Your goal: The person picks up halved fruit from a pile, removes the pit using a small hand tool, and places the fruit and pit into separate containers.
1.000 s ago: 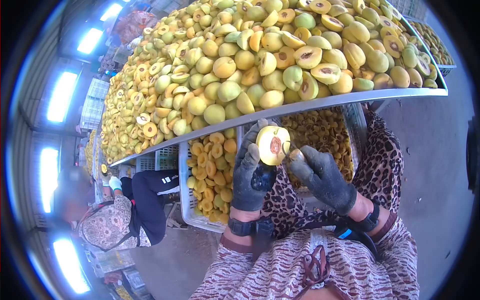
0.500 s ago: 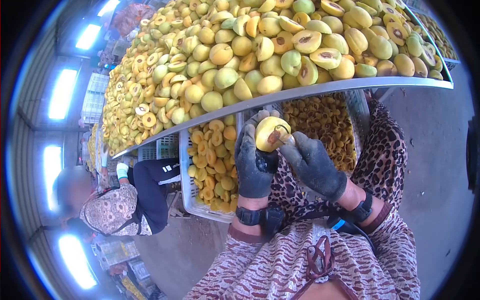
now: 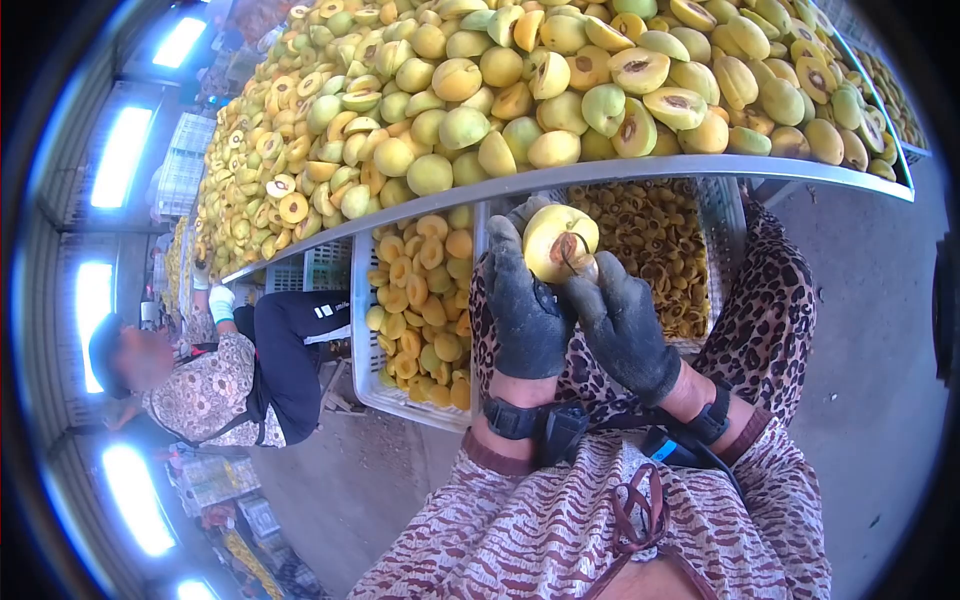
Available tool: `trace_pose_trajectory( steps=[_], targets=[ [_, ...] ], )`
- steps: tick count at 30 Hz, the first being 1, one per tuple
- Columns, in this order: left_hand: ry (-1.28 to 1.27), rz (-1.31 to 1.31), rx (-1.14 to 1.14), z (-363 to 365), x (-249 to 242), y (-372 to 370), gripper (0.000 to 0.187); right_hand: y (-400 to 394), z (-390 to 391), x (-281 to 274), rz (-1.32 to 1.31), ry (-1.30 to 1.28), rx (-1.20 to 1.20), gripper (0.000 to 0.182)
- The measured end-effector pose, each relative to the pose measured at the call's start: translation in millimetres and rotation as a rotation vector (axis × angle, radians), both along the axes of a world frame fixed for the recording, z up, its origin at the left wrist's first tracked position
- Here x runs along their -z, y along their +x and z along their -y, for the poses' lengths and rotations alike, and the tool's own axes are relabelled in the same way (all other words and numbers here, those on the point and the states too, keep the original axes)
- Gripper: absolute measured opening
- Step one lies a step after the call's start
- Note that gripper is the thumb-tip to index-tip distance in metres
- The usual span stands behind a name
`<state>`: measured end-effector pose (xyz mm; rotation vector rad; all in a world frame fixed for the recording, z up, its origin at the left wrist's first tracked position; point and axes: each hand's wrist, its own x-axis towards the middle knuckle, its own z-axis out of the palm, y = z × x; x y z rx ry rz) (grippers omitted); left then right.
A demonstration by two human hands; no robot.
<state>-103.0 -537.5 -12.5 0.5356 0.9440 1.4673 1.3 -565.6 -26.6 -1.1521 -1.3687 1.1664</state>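
Observation:
In my left hand (image 3: 528, 315), wearing a dark glove, is a yellow peach half (image 3: 550, 228) with its cut face and brown pit hollow turned toward my right. My right hand (image 3: 628, 325), also gloved, is closed on a small pitting tool (image 3: 571, 250). Its thin curved wire end lies against the brown centre of the fruit. The handle is mostly hidden by my fingers. Both hands are close together over my lap, just below the metal edge (image 3: 590, 173) of a work surface heaped with peach halves (image 3: 430, 128).
A white crate (image 3: 362, 335) of pitted yellow halves stands at my left. Another crate (image 3: 725, 235), holding brownish cut pieces, sits beyond my hands between my knees. A co-worker (image 3: 215, 385) sits at the far left by the same surface. Bare concrete floor (image 3: 865, 380) shows at right.
The view has shifted slightly. The peach half has turned a little in my left hand, and my right hand has come lower, with the tool's wire still at the pit hollow.

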Motion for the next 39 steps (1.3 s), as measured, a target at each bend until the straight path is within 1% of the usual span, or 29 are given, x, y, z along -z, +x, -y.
trace_pose_trajectory(
  steps=[2, 5, 7, 12, 15, 17, 19, 21, 23, 25, 26, 27, 28, 29, 32, 33, 34, 35, 36, 38, 39],
  targets=[
    [0.064, -0.047, -0.026, -2, 0, 1, 0.051, -3, -2, -3, -0.039, -0.004, 0.015, 0.019],
    [0.038, -0.116, -0.071, -2, -8, 7, 0.051, -4, -4, -4, -0.084, 0.016, 0.031, 0.020],
    [0.046, -0.106, -0.088, -4, -5, 8, 0.050, -2, -5, -5, -0.022, 0.014, 0.032, 0.021],
    [0.032, -0.114, -0.123, -6, -2, 9, 0.049, 0, -10, 3, -0.013, 0.035, 0.006, 0.022],
    [0.047, -0.158, -0.113, -8, 4, 9, 0.052, -2, -12, 12, -0.010, 0.047, 0.018, 0.023],
    [0.108, -0.208, -0.124, -10, 4, 9, 0.046, -4, -16, 17, -0.004, 0.061, 0.027, 0.023],
    [0.090, -0.198, -0.134, -12, 6, 11, 0.045, -5, -18, 23, 0.043, 0.117, 0.061, 0.021],
    [0.067, -0.187, -0.142, -12, 10, 10, 0.044, -1, -19, 31, 0.080, 0.112, 0.051, 0.018],
    [0.113, -0.377, -0.118, -12, 15, 9, 0.042, -2, -20, 36, 0.117, 0.109, 0.041, 0.015],
    [0.114, -0.353, -0.115, -13, 17, 9, 0.042, -4, -20, 39, 0.038, 0.192, 0.085, 0.022],
    [0.114, -0.328, -0.113, -13, 18, 10, 0.042, -3, -21, 39, 0.038, 0.191, 0.084, 0.022],
    [0.113, -0.329, -0.114, -13, 18, 8, 0.042, -2, -24, 39, 0.129, 0.181, 0.068, 0.022],
    [0.055, -0.241, -0.102, -14, 17, 6, 0.042, -1, -26, 39, 0.218, 0.172, 0.052, 0.023],
    [-0.001, -0.155, -0.089, -15, 16, 5, 0.043, -1, -25, 38, 0.214, 0.174, 0.051, 0.023],
    [0.012, -0.132, -0.101, -15, 7, 11, 0.043, -3, -21, 32, 0.205, 0.161, 0.065, 0.023],
    [0.016, -0.132, -0.099, -16, 6, 13, 0.043, -4, -17, 34, 0.164, 0.201, 0.123, 0.023],
    [-0.013, -0.036, -0.115, -16, 6, 16, 0.043, -4, -16, 34, 0.122, 0.239, 0.180, 0.024],
    [-0.044, 0.060, -0.128, -15, 7, 18, 0.044, -3, -16, 34, 0.123, 0.238, 0.183, 0.024],
    [-0.047, 0.061, -0.121, -16, 8, 19, 0.044, -2, -15, 34, 0.133, 0.221, 0.179, 0.024],
    [0.065, -0.128, -0.067, -17, 12, 17, 0.050, 2, -15, 31, 0.148, 0.201, 0.177, 0.025],
    [0.064, -0.127, -0.066, -17, 12, 17, 0.050, 2, -15, 29, 0.160, 0.199, 0.171, 0.025]
  ],
)
